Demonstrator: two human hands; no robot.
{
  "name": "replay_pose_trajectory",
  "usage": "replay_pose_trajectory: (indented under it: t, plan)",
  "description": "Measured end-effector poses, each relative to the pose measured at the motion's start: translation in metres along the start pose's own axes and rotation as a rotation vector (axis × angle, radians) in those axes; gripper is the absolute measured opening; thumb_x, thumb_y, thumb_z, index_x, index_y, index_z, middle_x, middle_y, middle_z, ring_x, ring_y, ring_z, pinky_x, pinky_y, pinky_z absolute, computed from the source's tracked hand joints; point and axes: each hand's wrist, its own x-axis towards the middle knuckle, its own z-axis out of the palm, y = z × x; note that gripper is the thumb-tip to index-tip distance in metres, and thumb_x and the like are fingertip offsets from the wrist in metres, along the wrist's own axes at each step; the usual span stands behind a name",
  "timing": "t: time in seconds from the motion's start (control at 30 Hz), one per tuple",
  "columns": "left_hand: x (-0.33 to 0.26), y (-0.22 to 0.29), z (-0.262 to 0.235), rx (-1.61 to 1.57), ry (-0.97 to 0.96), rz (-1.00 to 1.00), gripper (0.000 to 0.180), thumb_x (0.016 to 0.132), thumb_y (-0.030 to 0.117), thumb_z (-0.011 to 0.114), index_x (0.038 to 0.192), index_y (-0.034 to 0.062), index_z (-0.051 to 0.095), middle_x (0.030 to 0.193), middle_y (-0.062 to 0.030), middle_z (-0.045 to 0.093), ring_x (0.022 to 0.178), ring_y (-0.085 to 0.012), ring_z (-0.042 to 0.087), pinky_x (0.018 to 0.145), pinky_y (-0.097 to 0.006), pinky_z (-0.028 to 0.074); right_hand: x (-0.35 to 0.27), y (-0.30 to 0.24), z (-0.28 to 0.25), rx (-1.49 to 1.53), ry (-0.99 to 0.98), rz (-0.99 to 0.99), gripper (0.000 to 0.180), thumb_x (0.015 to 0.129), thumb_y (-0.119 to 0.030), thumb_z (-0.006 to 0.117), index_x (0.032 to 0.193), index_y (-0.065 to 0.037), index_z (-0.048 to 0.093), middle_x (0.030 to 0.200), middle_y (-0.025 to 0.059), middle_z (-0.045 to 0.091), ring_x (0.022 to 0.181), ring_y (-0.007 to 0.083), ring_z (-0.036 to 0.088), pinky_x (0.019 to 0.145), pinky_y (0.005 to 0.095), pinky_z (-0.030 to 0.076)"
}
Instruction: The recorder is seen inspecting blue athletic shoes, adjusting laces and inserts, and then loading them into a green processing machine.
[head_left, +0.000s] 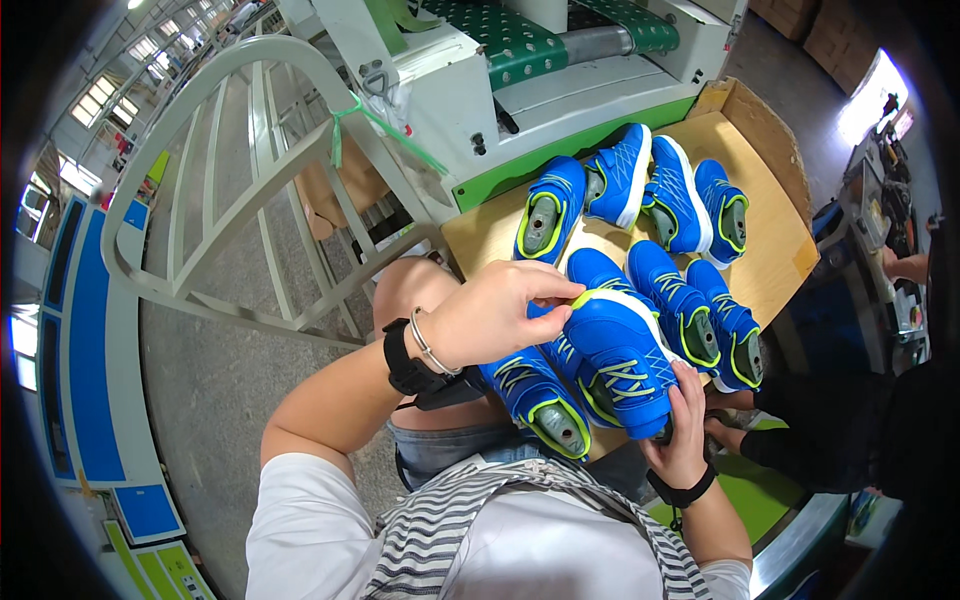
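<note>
Shoe [608,335] in work, I judge unfinished: left hand [490,315] pinching toe edge, right hand [682,428] gripping heel. Can't tell which other shoes [678,195] are done.

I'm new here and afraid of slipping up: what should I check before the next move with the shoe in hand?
1. Right hand at the heel of the held shoe: ok.
2. Left hand at its toe: ok.
3. Laces threaded: ok.
4. Open room beside it: not ok, other shoes crowd both sides.
5. Gap below it: cannot tell, hidden from above.
6. Underside: cannot tell, turned away.
</note>
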Motion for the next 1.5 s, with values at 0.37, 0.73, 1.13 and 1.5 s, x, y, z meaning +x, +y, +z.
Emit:
replay_pose_trajectory:
  t: [0.37,0.73,1.13,1.5]
  plan:
    - [0.0,-0.003,0.0,0.007,0.003,0.04,0.027,0.086,0.004,0.07,0.113,-0.0012,0.071,0.103,-0.0162,0.073,0.091,-0.0261,0.071,0.083,-0.033,0.056,-0.001,0.0,0.001,0.003,-0.001,0.003,0.099,0.065,-0.005,0.084,0.148,-0.012,0.031,0.15,0.0284,0.037,0.135,0.0502,0.041,0.111,0.0642,0.032]
    - [-0.001,-0.004,-0.001,0.021,-0.01,0.066,0.028,0.086,0.005,0.07,0.113,-0.0013,0.071,0.103,-0.017,0.073,0.091,-0.0271,0.071,0.082,-0.034,0.057,0.0,-0.001,0.0,-0.004,-0.011,0.002,0.1,0.066,-0.006,0.084,0.15,-0.013,0.029,0.152,0.0284,0.035,0.135,0.0505,0.041,0.111,0.0644,0.031]
    - [0.003,0.003,-0.002,0.102,0.009,0.103,0.024,0.085,0.006,0.071,0.108,-0.0018,0.072,0.097,-0.0165,0.072,0.085,-0.0285,0.071,0.076,-0.034,0.057,-0.002,0.001,0.002,0.001,0.0,-0.004,0.097,0.067,-0.008,0.084,0.148,-0.011,0.03,0.151,0.0295,0.035,0.135,0.0505,0.041,0.111,0.064,0.031]
    - [0.007,0.012,0.001,0.221,0.021,0.063,0.016,0.087,0.01,0.07,0.098,-0.0013,0.073,0.089,-0.0142,0.071,0.079,-0.0297,0.07,0.071,-0.035,0.056,-0.002,-0.001,0.002,-0.011,0.003,0.002,0.098,0.066,-0.007,0.084,0.148,-0.012,0.031,0.151,0.0286,0.036,0.136,0.0493,0.041,0.111,0.0637,0.031]
